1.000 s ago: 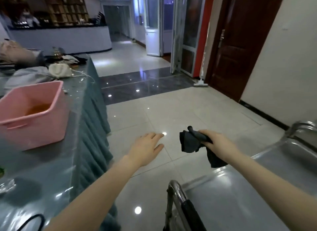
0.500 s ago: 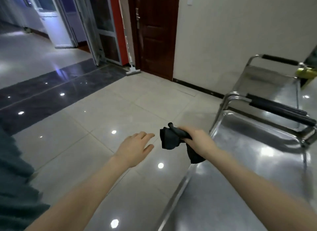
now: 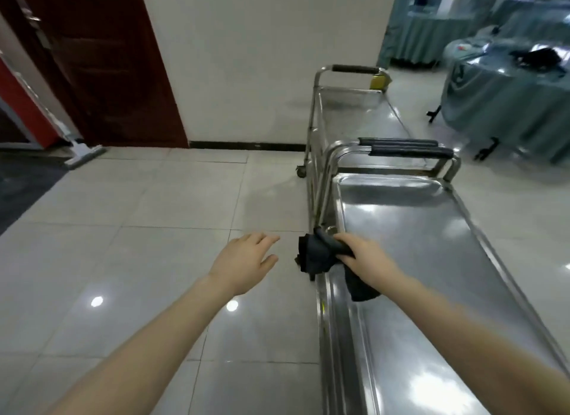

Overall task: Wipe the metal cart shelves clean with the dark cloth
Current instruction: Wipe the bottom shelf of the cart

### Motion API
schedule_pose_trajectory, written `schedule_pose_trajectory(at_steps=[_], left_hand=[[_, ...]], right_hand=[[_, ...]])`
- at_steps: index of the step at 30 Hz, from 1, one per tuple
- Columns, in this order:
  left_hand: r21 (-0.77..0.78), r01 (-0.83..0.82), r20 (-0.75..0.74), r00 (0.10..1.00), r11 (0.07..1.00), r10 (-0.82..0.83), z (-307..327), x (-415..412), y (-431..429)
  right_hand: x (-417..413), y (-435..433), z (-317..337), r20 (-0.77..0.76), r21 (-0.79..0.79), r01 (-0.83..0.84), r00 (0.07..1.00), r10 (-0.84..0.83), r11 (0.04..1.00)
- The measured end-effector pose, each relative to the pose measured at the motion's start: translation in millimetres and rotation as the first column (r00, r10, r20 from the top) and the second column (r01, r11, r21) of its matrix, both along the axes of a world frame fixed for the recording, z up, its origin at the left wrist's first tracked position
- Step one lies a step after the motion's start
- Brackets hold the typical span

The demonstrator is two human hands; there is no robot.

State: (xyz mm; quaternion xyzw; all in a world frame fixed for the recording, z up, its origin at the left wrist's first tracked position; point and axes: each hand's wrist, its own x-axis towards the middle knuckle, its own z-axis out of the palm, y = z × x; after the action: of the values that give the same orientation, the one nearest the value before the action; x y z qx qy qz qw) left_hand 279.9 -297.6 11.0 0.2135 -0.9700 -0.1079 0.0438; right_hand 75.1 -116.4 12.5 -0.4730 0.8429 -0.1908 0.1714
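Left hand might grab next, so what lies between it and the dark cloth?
Head view: only bare floor tile shows between the left hand and the dark cloth, which the right hand grips.

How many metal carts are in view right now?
2. The near cart lies below the right hand gripping the dark cloth; the far cart stands just beyond it, beside the white wall. More may sit off-frame.

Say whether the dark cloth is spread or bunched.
Bunched: the dark cloth is crumpled in the right hand's grip, its ends dangling above the shiny metal cart shelf.
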Motion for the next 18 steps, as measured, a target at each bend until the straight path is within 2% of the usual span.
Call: schedule_pose_trajectory(at_steps=[7, 11, 18], left_hand=[[0.048, 0.243, 0.000, 0.970, 0.969, -0.244, -14.1, -65.9, -63.7], [0.022, 0.336, -0.011, 0.942, 0.942, -0.335, -19.0, -117.3, -111.2], [0.025, 0.461, -0.004, 0.887, 0.887, -0.461, -6.9, -219.7, -200.5]], right_hand=[[-18.1, -29.8, -11.4, 0.015, 0.012, 0.229, 0.973, -0.229, 0.973], [-53.2, -70.6, -20.2, 0.014, 0.030, 0.293, 0.956, -0.293, 0.956], [-130.8, -148.0, -21.6, -0.004, -0.044, 0.401, 0.916, -0.401, 0.915]])
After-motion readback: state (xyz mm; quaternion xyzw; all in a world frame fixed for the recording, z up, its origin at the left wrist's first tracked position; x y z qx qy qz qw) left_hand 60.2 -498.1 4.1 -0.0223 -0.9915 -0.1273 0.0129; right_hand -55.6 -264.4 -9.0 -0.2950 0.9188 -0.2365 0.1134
